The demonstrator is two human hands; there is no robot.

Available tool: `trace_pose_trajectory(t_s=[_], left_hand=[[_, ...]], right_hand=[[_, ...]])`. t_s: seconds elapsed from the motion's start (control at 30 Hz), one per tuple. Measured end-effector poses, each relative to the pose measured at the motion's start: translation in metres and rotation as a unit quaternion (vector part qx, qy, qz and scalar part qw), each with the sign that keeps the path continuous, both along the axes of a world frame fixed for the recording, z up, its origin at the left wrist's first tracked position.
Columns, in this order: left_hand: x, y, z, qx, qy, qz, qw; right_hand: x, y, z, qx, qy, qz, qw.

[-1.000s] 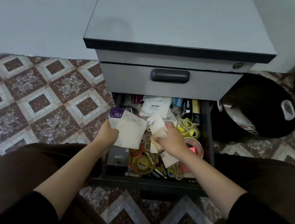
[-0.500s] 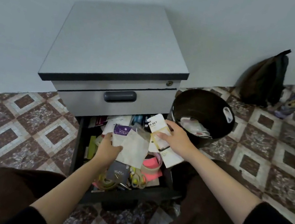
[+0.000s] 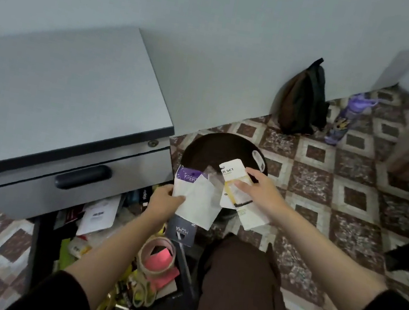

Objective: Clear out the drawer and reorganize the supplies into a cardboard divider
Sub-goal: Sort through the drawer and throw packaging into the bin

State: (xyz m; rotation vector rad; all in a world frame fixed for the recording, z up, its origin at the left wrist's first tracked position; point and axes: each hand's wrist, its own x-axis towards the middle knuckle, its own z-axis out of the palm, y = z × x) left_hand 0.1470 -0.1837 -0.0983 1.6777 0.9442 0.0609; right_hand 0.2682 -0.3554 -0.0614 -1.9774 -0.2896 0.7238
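Left hand (image 3: 162, 203) grips white packets (image 3: 198, 202) and right hand (image 3: 261, 194) pinches a card (image 3: 232, 175), both held at the bin (image 3: 217, 136), probably for discarding. The cluttered drawer (image 3: 40, 249) sits open below.

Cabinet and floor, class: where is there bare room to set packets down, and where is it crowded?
Free: the cabinet top; the floor tiles between bin and backpack. Crowded: the open drawer, heaped with tape rolls.
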Motion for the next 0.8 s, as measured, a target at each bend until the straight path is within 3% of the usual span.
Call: trace_pose_trajectory(t_s=[0.3,0.57,0.8], left_hand=[[0.079,0.012,-0.034,-0.109,0.03,0.029,0.993],[0.136,0.009,-0.051,-0.249,0.003,0.118,0.961],[0.137,0.012,-0.056,-0.335,0.086,-0.023,0.938]], right_hand=[[0.047,-0.015,-0.031,0.034,0.043,-0.081,0.995],[0.077,-0.012,-0.061,0.019,0.073,-0.116,0.99],[0.086,-0.003,-0.082,0.009,0.078,-0.129,0.989]])
